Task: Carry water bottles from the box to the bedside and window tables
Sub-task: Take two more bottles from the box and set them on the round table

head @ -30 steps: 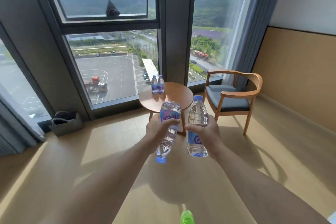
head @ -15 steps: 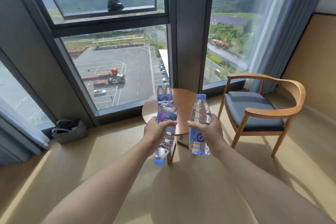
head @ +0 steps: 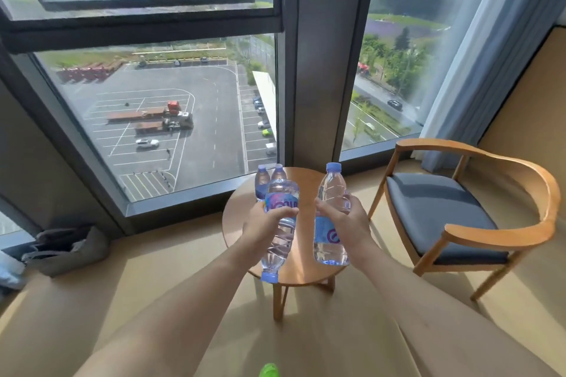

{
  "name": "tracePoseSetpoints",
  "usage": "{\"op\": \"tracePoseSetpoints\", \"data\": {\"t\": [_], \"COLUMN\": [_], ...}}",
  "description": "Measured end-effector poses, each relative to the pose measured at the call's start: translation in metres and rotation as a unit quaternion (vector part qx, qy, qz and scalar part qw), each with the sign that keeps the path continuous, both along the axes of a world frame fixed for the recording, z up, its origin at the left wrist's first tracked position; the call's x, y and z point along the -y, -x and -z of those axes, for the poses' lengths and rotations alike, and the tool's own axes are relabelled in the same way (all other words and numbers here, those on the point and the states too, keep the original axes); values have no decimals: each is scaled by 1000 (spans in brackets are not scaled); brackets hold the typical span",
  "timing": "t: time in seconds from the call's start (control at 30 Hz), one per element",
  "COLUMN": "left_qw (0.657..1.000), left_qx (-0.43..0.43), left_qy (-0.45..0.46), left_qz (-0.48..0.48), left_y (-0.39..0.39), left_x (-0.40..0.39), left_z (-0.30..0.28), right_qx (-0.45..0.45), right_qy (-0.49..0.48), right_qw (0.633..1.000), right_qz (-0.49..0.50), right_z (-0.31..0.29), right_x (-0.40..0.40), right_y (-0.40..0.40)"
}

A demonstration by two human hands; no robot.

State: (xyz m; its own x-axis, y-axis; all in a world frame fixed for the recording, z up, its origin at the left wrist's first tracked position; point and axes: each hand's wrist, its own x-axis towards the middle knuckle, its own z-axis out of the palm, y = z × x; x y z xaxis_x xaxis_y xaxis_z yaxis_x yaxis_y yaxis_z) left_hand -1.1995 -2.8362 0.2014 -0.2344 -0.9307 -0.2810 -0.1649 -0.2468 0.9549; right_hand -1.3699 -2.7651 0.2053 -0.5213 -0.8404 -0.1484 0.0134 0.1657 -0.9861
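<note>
- Plastic bottle is hanging cap-down in the left hand, fingers wrapping it.
- Right hand is gripping an upright bottle, ready for the round table at frame centre.

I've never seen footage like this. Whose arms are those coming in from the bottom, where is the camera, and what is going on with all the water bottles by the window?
There is no machine here: the arms belong to a person wearing a wide-angle camera on the head, so you look forward and down as they do. That is the only view.

The left hand grips a bottle upside down, its blue cap pointing at the floor. The right hand grips a second bottle upright, cap on top. Both are held above a small round wooden table by the window.

Two more bottles already stand upright, side by side, at the table's far edge near the glass. A wooden armchair with a grey cushion is to the right, and a grey bag lies on the floor to the left. The person appears about to set these bottles down.
</note>
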Motion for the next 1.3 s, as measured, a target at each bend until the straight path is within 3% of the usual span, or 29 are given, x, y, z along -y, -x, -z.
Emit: {"op": "tracePoseSetpoints", "data": {"t": [0.37,0.63,1.0,1.13,1.3], "left_qw": [989,972,913,893,858], "left_qx": [56,104,195,272,387], "left_qy": [-127,-197,-352,-339,-242], "left_qz": [52,70,69,116,235], "left_y": [14,40,70,69,69], "left_x": [149,233,309,331,355], "left_z": [42,81,124,150,179], "right_qx": [-14,22,-8,-27,-53], "right_qy": [-42,-99,-222,-242,-273], "right_qw": [998,995,972,966,956], "right_qz": [39,-4,-75,-92,-96], "right_z": [28,83,170,197,221], "right_x": [150,245,345,363,394], "right_y": [27,72,125,128,124]}}
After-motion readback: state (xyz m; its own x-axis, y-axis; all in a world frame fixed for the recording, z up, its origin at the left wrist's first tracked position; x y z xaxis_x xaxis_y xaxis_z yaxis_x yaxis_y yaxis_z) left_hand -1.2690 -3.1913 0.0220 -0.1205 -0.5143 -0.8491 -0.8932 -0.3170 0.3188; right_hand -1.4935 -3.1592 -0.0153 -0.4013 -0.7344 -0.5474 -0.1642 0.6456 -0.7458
